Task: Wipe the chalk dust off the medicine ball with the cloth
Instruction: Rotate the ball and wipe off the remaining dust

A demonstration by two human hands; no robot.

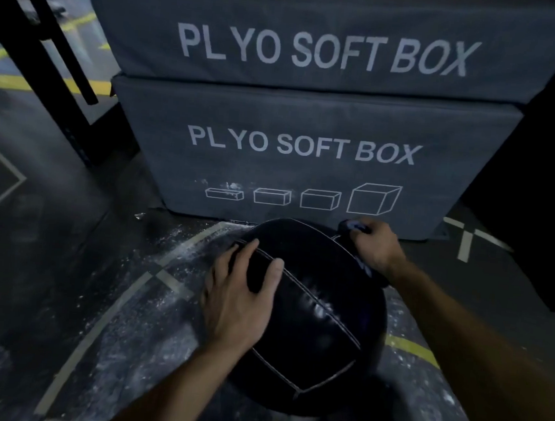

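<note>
A big black medicine ball [313,317] with pale seams lies on the floor just in front of me. My left hand [242,294] rests flat on its left upper side, fingers spread over a seam. My right hand [375,245] grips a dark cloth [352,226] bunched against the ball's far right edge; most of the cloth is hidden under the fingers. The ball's surface looks glossy, with a faint pale sheen near its middle.
Two stacked grey boxes [300,165] marked PLYO SOFT BOX stand right behind the ball. White chalk dust [145,326] speckles the dark floor to the left and right. A black rack post [48,56] rises at the left, and a dark block [545,200] stands at the right.
</note>
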